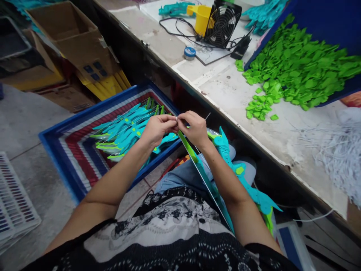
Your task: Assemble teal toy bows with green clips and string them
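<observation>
My left hand (158, 129) and my right hand (194, 129) meet in front of me, fingers pinched together on the top end of a clear plastic sleeve (203, 177) that holds a teal and green toy piece. A thin white tie sticks out between the fingertips. The sleeve slants down across my lap. More teal toy pieces (239, 173) lie on my right thigh, against the bench edge.
A blue tray (56, 145) with bagged teal toys (124, 130) sits on the floor to my left. On the bench (225, 90) are green plastic bits (296, 71), white ties (338, 150), a black fan (221, 23), a yellow cup (202, 18). Cardboard boxes (73, 37) stand far left.
</observation>
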The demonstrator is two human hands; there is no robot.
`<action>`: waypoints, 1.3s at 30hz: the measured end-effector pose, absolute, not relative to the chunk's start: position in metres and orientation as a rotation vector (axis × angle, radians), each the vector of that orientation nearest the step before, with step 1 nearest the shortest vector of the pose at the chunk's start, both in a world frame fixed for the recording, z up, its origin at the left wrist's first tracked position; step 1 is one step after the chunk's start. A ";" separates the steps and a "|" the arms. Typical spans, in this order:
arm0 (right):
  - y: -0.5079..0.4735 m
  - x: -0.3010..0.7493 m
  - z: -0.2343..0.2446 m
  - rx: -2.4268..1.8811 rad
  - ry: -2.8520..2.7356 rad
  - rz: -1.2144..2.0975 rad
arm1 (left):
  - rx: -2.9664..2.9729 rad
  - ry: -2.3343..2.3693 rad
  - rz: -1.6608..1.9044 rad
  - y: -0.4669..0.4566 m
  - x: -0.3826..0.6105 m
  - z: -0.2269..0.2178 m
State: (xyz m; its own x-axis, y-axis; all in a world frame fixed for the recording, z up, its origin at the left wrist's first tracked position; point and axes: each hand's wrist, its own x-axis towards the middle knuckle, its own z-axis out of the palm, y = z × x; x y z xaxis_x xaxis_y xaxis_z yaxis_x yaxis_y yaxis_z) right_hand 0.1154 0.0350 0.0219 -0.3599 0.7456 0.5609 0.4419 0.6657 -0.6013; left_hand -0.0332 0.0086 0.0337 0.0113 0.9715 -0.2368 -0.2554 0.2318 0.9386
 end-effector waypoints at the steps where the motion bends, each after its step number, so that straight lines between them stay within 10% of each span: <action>1: 0.034 0.116 0.021 -0.936 -1.988 0.466 | 0.869 1.154 1.160 0.008 -0.033 0.033; 9: 0.025 0.122 0.002 -1.025 -1.781 0.904 | 1.139 1.348 1.154 0.007 -0.035 0.017; 30: -0.063 0.237 -0.022 -1.587 -1.918 0.142 | 0.952 1.278 1.433 -0.058 -0.050 -0.027; 39: -0.117 0.325 -0.054 -2.147 -2.099 0.302 | 2.628 0.437 0.719 -0.134 0.057 -0.100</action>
